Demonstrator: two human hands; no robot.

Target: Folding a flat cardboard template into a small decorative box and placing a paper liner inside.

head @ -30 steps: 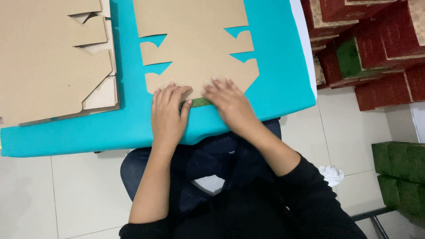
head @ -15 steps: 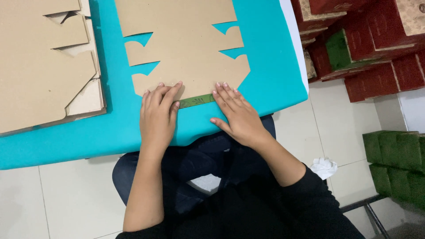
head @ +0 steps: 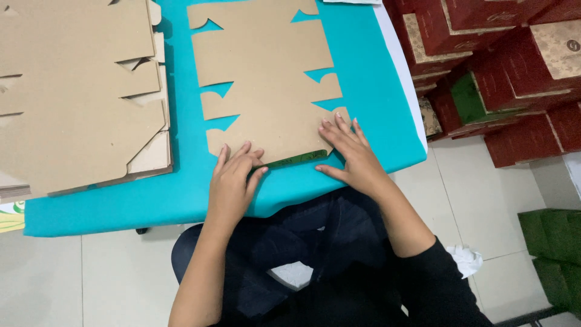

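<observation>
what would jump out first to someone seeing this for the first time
Most striking is the bright teal table cover, with a flat brown cardboard cutout lying at its centre. The left hand and right hand press flat on the cutout's near edge, where a narrow green strip shows between them. A stack of similar cardboard sheets lies on the left, and dark red boxes are piled at right.

Pale tiled floor [head: 97, 272] (glossy) under a turquoise-covered table [head: 375, 91].
</observation>
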